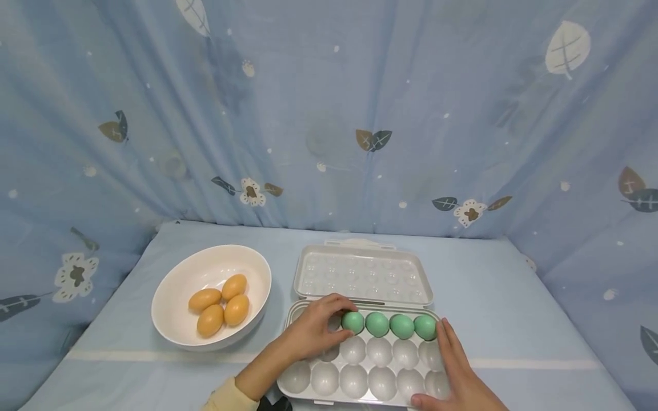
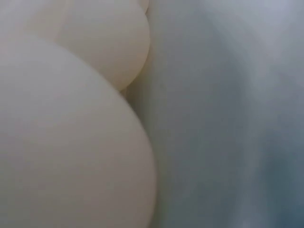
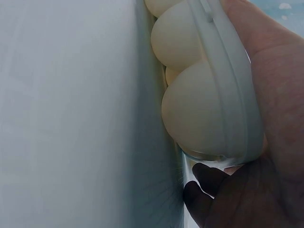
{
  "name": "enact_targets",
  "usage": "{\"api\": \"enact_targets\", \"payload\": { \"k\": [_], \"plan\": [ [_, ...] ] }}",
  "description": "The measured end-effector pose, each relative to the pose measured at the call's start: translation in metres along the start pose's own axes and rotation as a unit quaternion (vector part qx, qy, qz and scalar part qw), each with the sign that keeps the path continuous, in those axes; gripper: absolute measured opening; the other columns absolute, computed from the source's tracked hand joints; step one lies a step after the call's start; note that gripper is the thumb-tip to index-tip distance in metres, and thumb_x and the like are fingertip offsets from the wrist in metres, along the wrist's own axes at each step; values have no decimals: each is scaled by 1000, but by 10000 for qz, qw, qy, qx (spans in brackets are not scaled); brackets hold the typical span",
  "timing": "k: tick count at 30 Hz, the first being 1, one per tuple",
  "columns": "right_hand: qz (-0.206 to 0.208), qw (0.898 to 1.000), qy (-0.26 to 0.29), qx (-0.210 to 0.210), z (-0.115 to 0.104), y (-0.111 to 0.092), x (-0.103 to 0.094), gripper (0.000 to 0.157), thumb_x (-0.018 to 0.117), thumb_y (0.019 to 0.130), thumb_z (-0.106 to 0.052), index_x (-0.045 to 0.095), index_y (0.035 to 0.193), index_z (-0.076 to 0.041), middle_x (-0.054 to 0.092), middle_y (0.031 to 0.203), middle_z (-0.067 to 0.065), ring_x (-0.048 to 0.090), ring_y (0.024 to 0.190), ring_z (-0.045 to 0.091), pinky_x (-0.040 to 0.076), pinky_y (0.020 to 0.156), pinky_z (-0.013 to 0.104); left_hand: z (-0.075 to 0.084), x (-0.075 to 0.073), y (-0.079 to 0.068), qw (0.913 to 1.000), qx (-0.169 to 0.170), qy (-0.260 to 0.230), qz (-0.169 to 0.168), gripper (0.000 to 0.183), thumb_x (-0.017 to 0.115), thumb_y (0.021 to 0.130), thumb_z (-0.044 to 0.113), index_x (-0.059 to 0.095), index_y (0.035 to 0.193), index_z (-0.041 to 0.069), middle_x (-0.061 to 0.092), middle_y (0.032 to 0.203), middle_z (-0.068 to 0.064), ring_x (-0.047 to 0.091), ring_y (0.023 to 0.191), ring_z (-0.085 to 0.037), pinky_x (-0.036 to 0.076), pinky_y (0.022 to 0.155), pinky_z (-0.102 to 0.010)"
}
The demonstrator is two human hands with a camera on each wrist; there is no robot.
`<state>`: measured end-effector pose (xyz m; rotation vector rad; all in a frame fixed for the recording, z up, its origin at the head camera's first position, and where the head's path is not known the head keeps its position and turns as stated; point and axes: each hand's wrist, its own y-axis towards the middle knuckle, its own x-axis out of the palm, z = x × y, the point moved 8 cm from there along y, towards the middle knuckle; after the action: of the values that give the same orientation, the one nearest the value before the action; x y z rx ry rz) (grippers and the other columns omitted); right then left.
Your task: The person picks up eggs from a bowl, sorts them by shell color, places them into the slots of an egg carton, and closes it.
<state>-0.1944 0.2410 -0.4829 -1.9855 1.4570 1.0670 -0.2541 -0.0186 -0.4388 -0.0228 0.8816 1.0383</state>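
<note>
My right hand (image 1: pixel 464 377) grips the near right corner of the egg tray (image 1: pixel 382 383), whose long axis runs side to side. Farther off, my left hand (image 1: pixel 319 329), the nearer one, pinches the back row's leftmost green egg (image 1: pixel 353 322) from its left. Egg's axis: cannot tell. Legible writing: none.
</note>
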Motion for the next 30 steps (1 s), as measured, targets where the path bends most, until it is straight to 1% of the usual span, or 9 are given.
{"api": "enact_targets", "payload": {
  "k": [4,12,16,19,20,22,26,29,30],
  "plan": [
    [98,9998,-88,-138,-2,1,2,138,90,73,-44,-7,166,-17,-1,169,26,27,143,54,53,92,66,-3,-2,-5,9996,-221,-161,34,40,85,86,13,69,123,8,69,119,-1,66,108,-12,56,97,-26],
    [484,9967,-436,-490,0,-2,3,139,93,70,-40,-3,167,-13,6,168,27,12,153,19,54,90,64,-2,-3,-6,9999,-48,-137,91,39,84,87,15,69,122,7,69,117,-2,68,107,-13,57,95,-25],
    [632,9949,-511,-598,2,-2,3,141,94,67,-37,-3,166,-11,8,166,30,-3,146,-7,52,89,69,-2,0,-3,9998,-33,-181,-66,39,82,89,17,68,124,7,69,118,-2,67,108,-13,57,96,-25],
    [726,9934,-509,-722,3,-4,5,141,95,67,-35,-3,166,-9,10,163,34,-8,140,-17,48,89,74,-3,2,-2,9993,-149,-268,-199,40,83,90,20,69,125,8,69,118,-1,67,108,-10,56,97,-23],
    [703,9940,-412,-724,3,-4,6,140,94,68,-34,-4,166,-9,9,163,36,-8,146,-8,46,89,77,-3,2,-2,9988,-227,-351,-248,41,83,90,21,69,126,7,69,118,-2,67,109,-10,56,97,-22],
    [767,9934,-396,-757,4,-5,6,140,94,68,-33,-3,166,-10,9,163,36,-7,147,-6,44,88,79,-2,-2,-1,9968,-452,-595,-297,45,82,90,25,68,129,6,70,121,-4,68,112,-14,55,99,-22],
    [702,9948,-225,-697,3,-3,6,137,92,70,-32,-4,166,-13,6,163,36,3,154,29,42,89,81,5,-28,0,9884,-920,-1199,-150,52,79,93,31,64,135,5,68,131,-10,67,121,-26,54,104,-24],
    [685,9948,-273,-699,1,-1,4,136,92,71,-33,-4,167,-14,6,164,35,4,154,27,44,89,80,9,-55,-2,9866,-1095,-1209,90,54,77,94,35,62,138,9,67,135,-10,66,124,-29,54,105,-29],
    [709,9944,-340,-703,1,0,3,137,92,71,-33,-4,167,-15,7,164,34,2,155,20,47,93,75,10,-64,-4,9873,-1134,-1103,173,54,77,94,35,62,139,10,67,135,-10,66,124,-29,54,105,-31]
  ]
}}
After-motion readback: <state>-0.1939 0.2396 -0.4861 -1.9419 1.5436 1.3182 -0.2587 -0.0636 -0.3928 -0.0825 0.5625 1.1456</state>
